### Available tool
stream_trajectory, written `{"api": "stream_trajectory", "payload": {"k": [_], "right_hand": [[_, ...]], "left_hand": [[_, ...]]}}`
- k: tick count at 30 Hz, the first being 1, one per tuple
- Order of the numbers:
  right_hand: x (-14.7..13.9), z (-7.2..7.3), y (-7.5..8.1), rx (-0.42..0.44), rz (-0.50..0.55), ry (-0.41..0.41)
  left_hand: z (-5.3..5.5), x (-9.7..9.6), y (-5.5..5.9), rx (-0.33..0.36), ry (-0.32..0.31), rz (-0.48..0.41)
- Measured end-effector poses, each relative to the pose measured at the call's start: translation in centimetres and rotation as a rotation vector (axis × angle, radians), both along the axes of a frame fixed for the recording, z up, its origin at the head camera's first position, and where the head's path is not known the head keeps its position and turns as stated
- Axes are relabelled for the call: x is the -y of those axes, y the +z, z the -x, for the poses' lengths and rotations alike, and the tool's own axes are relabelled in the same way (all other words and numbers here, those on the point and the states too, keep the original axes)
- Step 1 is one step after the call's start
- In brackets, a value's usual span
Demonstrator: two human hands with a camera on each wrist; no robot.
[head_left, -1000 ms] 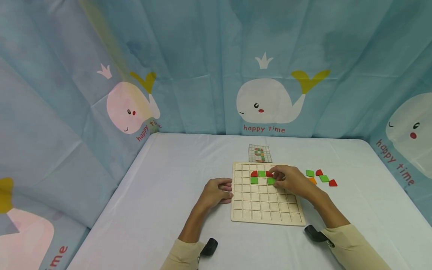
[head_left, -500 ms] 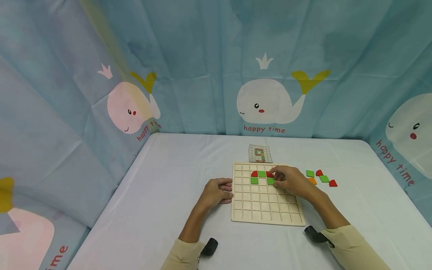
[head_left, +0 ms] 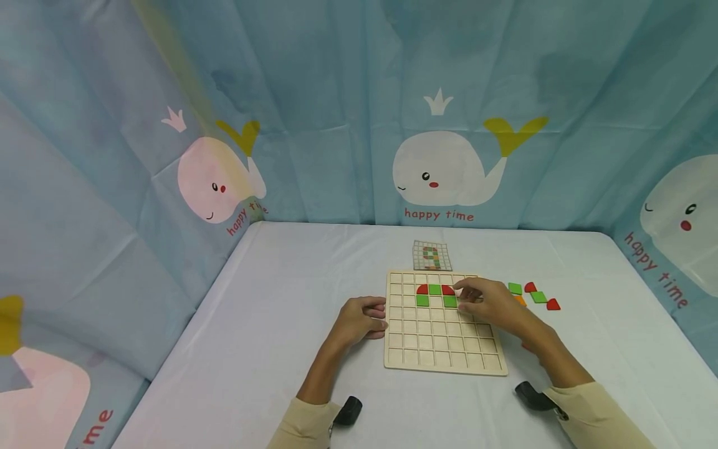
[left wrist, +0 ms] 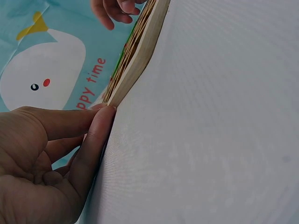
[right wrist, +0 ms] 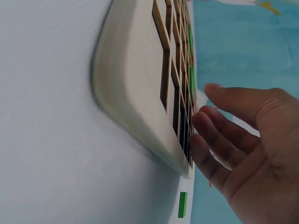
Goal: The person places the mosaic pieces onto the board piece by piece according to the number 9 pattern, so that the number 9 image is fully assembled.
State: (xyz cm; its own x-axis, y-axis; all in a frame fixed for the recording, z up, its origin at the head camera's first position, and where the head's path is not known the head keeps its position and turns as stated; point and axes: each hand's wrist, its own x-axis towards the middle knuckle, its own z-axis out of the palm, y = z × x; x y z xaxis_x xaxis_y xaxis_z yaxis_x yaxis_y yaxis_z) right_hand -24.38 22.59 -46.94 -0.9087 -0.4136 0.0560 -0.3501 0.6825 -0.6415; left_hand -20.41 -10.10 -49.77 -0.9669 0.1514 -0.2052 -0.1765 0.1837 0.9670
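Observation:
A pale wooden grid board (head_left: 443, 343) lies on the table with several tiles in its upper cells. Red rounded tiles sit either side of a green square (head_left: 434, 289); two more green squares sit below them. My left hand (head_left: 359, 321) is at the board's left edge; in the left wrist view its thumb and forefinger pinch that edge. Over the upper right of the board is my right hand (head_left: 490, 304), its fingertips just right of the right-hand red tile (head_left: 447, 290). In the right wrist view its thumb and fingers are apart with nothing between them.
Behind the board lies a pattern card (head_left: 432, 255) with a printed grid. Loose tiles lie right of the board, among them a green square (head_left: 538, 297), a red rounded tile (head_left: 553, 304) and a partly hidden orange tile (head_left: 520, 300). A whale-print curtain (head_left: 336, 168) hangs behind the table.
My right hand has drawn slightly to the right and toward me, off the red tile, which now shows more fully. The left hand and the board have not moved.

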Motion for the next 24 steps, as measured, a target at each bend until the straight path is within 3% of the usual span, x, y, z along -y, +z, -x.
{"api": "stream_trajectory", "payload": {"k": [24], "right_hand": [[-5.7, -2.2, 1.4, -0.082, 0.010, -0.099]], "left_hand": [[-0.1, 0.1, 0.0, -0.016, -0.005, -0.003]]}}
